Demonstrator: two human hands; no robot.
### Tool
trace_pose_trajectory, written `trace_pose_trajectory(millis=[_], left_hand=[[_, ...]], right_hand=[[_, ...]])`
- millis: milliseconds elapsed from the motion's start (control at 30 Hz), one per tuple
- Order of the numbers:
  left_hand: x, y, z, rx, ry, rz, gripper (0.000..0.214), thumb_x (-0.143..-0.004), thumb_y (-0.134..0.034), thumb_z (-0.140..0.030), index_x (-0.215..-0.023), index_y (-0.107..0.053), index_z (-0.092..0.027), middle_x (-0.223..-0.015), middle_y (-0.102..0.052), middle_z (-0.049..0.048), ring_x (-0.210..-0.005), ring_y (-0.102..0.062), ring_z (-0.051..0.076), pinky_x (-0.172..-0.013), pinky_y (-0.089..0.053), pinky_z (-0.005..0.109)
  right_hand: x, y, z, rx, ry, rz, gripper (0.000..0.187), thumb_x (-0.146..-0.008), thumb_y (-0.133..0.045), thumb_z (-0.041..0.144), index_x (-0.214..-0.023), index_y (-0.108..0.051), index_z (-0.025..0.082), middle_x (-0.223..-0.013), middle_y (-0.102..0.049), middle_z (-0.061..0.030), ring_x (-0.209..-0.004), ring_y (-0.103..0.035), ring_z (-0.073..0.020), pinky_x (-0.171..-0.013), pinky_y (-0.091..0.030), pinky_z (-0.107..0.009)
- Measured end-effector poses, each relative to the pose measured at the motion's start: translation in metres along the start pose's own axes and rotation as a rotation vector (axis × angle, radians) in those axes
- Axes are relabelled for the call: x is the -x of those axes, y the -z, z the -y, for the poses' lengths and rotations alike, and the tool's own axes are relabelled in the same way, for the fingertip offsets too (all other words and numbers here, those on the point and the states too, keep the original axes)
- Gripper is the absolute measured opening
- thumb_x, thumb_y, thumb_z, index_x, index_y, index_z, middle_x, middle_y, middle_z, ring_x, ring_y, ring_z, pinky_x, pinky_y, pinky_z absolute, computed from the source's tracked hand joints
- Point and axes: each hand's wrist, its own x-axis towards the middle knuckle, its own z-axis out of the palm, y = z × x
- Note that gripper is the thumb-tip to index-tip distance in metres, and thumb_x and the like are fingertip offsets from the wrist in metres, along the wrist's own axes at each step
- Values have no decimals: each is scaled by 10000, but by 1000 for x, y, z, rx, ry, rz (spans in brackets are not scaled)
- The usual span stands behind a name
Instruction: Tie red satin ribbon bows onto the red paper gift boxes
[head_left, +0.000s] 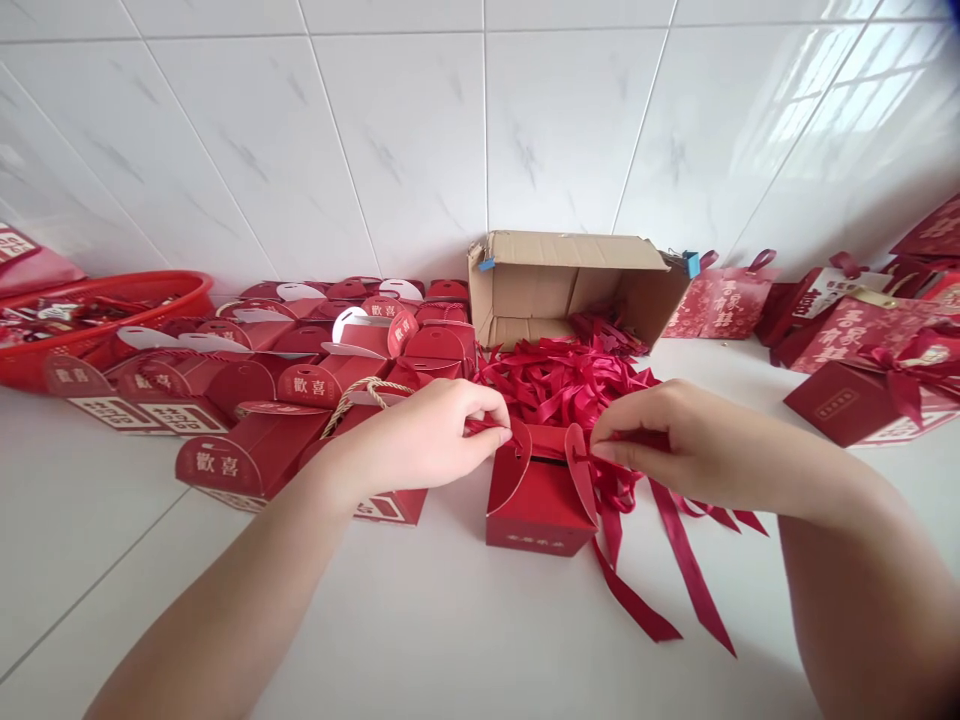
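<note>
A small red gift box (pixel 541 500) with rounded side flaps stands upright on the white tiled surface between my hands. My left hand (pixel 466 425) is closed in a pinch on a red ribbon at the box's left flap. On the other side, my right hand (pixel 645 440) pinches red ribbon close to a slot in the right flap. Ribbon tails (pixel 694 565) hang from below my right hand and lie on the surface. Just behind the box is a heap of loose red ribbons (pixel 547 375). How the ribbon runs inside the box top is hidden.
An open cardboard box (pixel 525 290) lies on its side against the tiled wall. Several red gift boxes (pixel 232 455) crowd the left, beside a red plastic basket (pixel 172 285). Decorated bags (pixel 724 300) and a ribbon-tied box (pixel 836 405) stand at right.
</note>
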Motion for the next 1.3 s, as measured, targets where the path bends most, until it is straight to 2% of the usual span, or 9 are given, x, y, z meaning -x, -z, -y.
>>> trace_pose_trajectory(millis=[133, 467, 667, 800, 900, 1000, 1133, 1233, 1300], left_hand=[[-1, -3, 3, -4, 14, 17, 230, -836, -443, -372, -722, -590, -238, -593, -506, -34, -461, -347, 106, -459, -248, 262], [-5, -11, 4, -159, 81, 102, 200, -696, -490, -263, -544, -374, -203, -514, -349, -30, -447, -241, 107, -424, -128, 298], [0, 0, 5, -218, 97, 35, 218, -741, -472, -320, -561, -418, -210, -513, -408, -31, -436, -285, 107, -422, -160, 282], [6, 9, 2, -229, 116, 4, 206, -750, -461, -312, -572, -427, -213, -517, -415, -44, -438, -310, 103, -440, -212, 264], [9, 13, 3, -233, 117, -5, 250, -770, -475, -359, -577, -425, -209, -548, -427, -41, -465, -340, 105, -461, -245, 255], [10, 17, 7, -219, 71, -17, 337, -801, -478, -435, -574, -393, -200, -565, -395, -40, -489, -335, 103, -477, -257, 249], [13, 23, 11, -159, 97, -14, 482, -785, -475, -624, -587, -347, -203, -575, -331, -42, -491, -298, 103, -444, -215, 252], [18, 30, 12, -112, 111, -6, 505, -789, -461, -650, -583, -353, -202, -578, -303, -45, -495, -281, 100, -440, -208, 248], [22, 36, 13, -80, 80, -8, 481, -815, -456, -614, -584, -382, -199, -586, -307, -47, -510, -291, 97, -455, -232, 237]], right_hand=[[-3, -3, -4, -51, -135, 55, 332, -884, -420, 347, -598, -352, 193, -546, -318, 42, -483, -270, -90, -430, -233, -234], [-10, -12, -7, -111, -363, 268, 315, -785, -458, 237, -559, -244, 190, -499, -188, 50, -410, -153, -67, -375, -91, -255], [-7, -6, -9, -30, -236, 158, 390, -844, -484, 557, -675, -441, 208, -528, -380, 46, -438, -289, -82, -380, -211, -220], [-3, 0, -11, -29, -119, 104, 393, -874, -464, 529, -662, -438, 200, -557, -407, 42, -469, -312, -80, -419, -246, -218], [1, 2, -14, -35, -134, 89, 461, -897, -411, 533, -595, -416, 185, -539, -356, 37, -460, -283, -78, -424, -229, -229], [4, 5, -18, -42, -154, 112, 391, -895, -433, 516, -682, -514, 198, -574, -415, 31, -476, -339, -86, -436, -257, -227], [12, 11, -25, -39, -207, 229, 370, -863, -487, 561, -747, -525, 211, -620, -489, 26, -493, -400, -93, -440, -299, -225], [23, 15, -32, -29, -231, 291, 422, -839, -507, 606, -713, -497, 203, -621, -500, 25, -490, -414, -93, -434, -316, -227], [32, 18, -37, -20, -212, 201, 417, -835, -532, 588, -690, -517, 197, -616, -514, 18, -515, -447, -103, -457, -350, -230]])
